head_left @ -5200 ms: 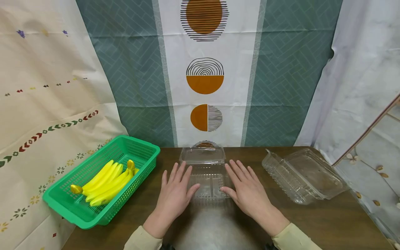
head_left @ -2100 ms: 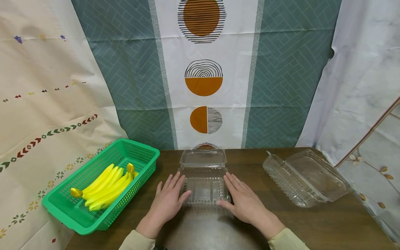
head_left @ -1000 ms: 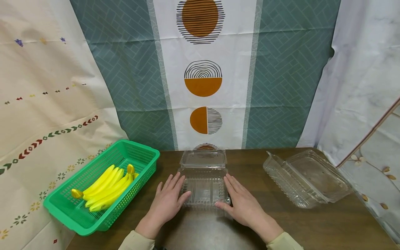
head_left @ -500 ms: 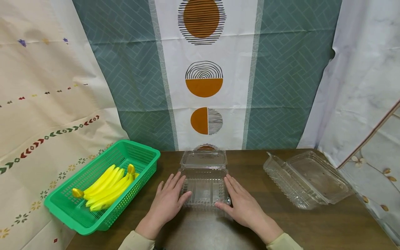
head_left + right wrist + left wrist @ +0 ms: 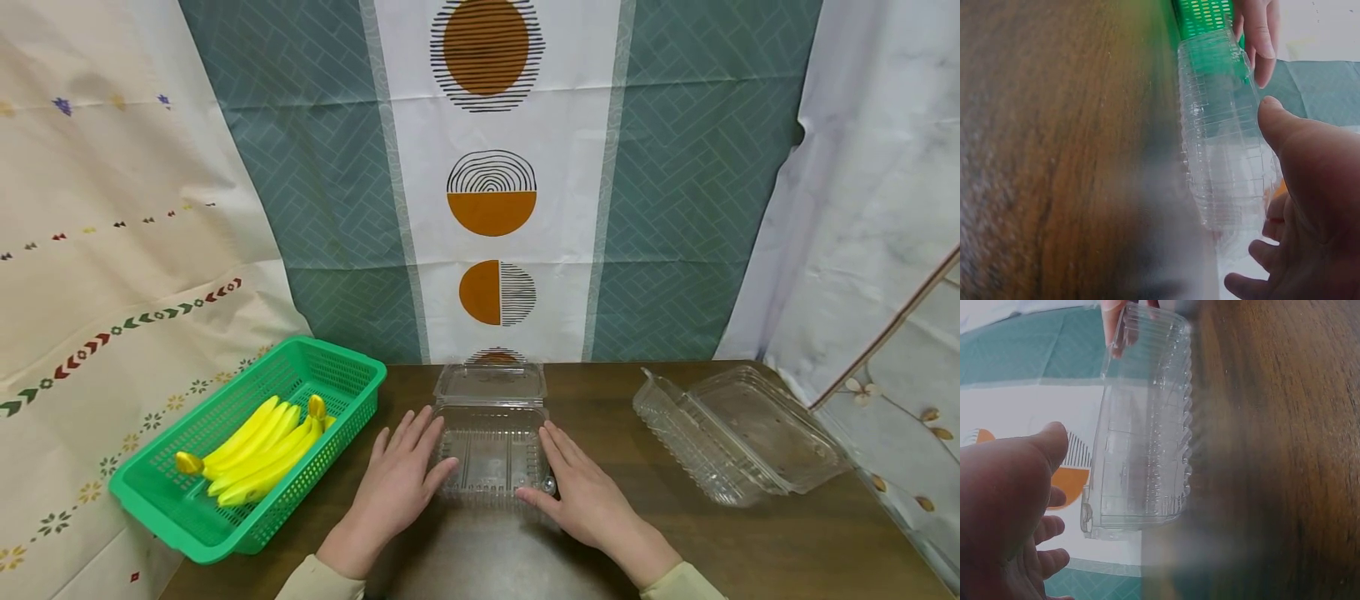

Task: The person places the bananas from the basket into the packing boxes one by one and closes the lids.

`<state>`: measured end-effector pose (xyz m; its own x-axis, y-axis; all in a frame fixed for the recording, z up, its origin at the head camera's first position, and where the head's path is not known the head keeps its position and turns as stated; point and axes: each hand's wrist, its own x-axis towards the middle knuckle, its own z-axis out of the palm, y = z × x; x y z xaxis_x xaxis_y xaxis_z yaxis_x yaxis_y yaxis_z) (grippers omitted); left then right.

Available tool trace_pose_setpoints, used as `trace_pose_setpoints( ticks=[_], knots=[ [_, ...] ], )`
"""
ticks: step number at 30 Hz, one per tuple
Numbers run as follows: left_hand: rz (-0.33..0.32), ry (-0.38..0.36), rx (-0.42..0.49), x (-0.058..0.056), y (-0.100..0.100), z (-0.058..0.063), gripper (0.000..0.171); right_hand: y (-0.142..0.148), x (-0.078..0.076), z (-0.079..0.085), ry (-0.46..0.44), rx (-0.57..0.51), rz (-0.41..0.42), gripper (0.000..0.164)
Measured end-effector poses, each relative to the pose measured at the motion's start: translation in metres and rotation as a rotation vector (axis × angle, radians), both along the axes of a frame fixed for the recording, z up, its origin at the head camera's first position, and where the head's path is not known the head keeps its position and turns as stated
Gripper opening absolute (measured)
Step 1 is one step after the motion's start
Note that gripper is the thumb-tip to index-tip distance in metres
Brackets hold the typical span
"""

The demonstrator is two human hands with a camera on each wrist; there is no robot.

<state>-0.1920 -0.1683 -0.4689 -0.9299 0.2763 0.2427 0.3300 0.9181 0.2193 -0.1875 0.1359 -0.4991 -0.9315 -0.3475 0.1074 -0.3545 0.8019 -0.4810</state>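
Observation:
A clear plastic clamshell container sits open on the table between my hands, its lid laid back toward the curtain. My left hand is at its left side, fingers extended and thumb spread; the left wrist view shows the thumb and fingers short of the near wall. On the opposite side, my right hand has straight fingers along the right rim, its thumb near the front corner. Neither hand grips anything. In the right wrist view, the right thumb lies close by the rim.
At left, a green basket holds yellow bananas. A second clear clamshell lies open at right. Patterned cloths hang behind and along both sides of the brown wooden table.
Compared with five seconds ago, both hands have drawn back slightly along the container's sides. In the last half second the left fingers shifted slightly forward and outward; the right hand stayed put.

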Motion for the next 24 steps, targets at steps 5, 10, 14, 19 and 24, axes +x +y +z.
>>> trace_pose_setpoints(
  ticks=[5,10,14,19,24],
  knots=[
    [0.002,0.011,-0.010,0.001,-0.002,0.005,0.071,0.001,0.000,-0.001,-0.002,0.006,0.002,0.102],
    [0.002,0.047,-0.023,0.003,-0.005,0.010,0.072,0.001,0.000,-0.002,-0.004,0.007,-0.003,0.102],
    [0.001,0.088,-0.037,0.006,-0.010,0.013,0.073,0.001,-0.001,-0.002,-0.003,-0.001,-0.003,0.102],
    [0.000,0.130,-0.061,0.008,-0.017,0.019,0.073,0.000,0.000,-0.002,-0.003,-0.001,-0.004,0.102],
    [0.006,0.155,-0.084,0.010,-0.025,0.026,0.073,0.000,-0.001,-0.002,-0.001,-0.001,-0.001,0.102]
  ],
)
